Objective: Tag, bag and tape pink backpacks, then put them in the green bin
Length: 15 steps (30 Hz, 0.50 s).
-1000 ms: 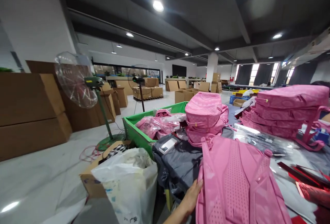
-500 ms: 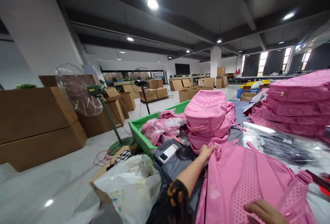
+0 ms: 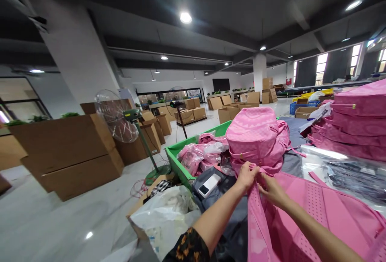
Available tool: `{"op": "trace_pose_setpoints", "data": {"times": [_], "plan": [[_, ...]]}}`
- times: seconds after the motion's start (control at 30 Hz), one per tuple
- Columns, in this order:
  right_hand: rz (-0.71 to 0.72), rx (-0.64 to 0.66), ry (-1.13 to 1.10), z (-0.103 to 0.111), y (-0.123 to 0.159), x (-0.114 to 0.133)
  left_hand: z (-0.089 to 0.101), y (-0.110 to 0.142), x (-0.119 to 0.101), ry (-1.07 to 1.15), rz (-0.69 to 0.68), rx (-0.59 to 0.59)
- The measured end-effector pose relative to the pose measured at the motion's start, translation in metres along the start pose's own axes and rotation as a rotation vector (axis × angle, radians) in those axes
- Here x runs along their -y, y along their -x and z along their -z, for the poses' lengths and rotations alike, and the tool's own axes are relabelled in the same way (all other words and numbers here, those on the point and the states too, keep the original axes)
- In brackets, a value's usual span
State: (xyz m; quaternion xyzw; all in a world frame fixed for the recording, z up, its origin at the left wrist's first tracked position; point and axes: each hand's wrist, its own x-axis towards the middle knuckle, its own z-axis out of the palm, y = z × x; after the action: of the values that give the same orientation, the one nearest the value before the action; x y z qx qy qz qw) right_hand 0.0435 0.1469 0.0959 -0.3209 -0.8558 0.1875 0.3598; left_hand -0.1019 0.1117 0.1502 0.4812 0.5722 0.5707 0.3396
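Observation:
A pink backpack [image 3: 289, 217] lies in front of me with its perforated strap side up. My left hand [image 3: 247, 177] is closed on the top edge of this backpack. Right beside it, my right hand [image 3: 269, 189] pinches the same edge, fingers bent and thumb partly hidden. Just beyond both hands stands another pink backpack [image 3: 253, 133], upright and stuffed, with more pink fabric beneath it. To the left, a white phone [image 3: 209, 185] rests on dark grey cloth.
A green bin [image 3: 177, 161] holds pink items in clear plastic. Stacked pink backpacks [image 3: 358, 121] and clear plastic packaging [image 3: 346, 177] are on the right. A white plastic bag [image 3: 167, 217], a standing fan [image 3: 132, 115] and large cardboard boxes [image 3: 81, 173] are on the left.
My right hand has moved up and left from the backpack's strap panel to its top edge beside my left hand. The view has turned left.

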Motion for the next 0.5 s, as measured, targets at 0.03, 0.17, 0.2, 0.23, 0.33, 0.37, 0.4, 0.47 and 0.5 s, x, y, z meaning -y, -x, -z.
{"op": "trace_pose_setpoints", "data": {"times": [0.03,0.17,0.2,0.23,0.33,0.37,0.4,0.47,0.5], "plan": [[-0.008,-0.033,-0.004,0.004,0.002,0.001,0.002,0.002,-0.003,-0.006,-0.036,0.016],[-0.116,-0.234,0.066,0.035,0.012,-0.011,-0.003,0.007,-0.011,-0.018,-0.135,0.098],[-0.130,-0.247,0.088,0.041,0.011,-0.015,-0.008,0.007,-0.011,-0.011,-0.151,0.111],[-0.135,-0.231,0.101,0.045,0.008,-0.019,-0.012,0.006,-0.012,-0.002,-0.164,0.116],[-0.158,-0.121,0.101,0.049,0.007,-0.023,-0.024,-0.002,-0.009,0.031,-0.178,0.070],[-0.184,-0.100,0.102,0.047,0.012,-0.022,-0.026,-0.007,-0.007,0.038,-0.171,0.037],[-0.214,-0.085,0.106,0.044,0.023,-0.017,-0.028,-0.013,-0.005,0.040,-0.157,0.004],[-0.267,-0.035,0.103,0.035,0.058,-0.002,-0.036,-0.025,0.002,0.019,-0.112,-0.034],[-0.286,0.009,0.092,0.030,0.080,0.008,-0.044,-0.030,0.006,-0.005,-0.084,-0.035]]}}
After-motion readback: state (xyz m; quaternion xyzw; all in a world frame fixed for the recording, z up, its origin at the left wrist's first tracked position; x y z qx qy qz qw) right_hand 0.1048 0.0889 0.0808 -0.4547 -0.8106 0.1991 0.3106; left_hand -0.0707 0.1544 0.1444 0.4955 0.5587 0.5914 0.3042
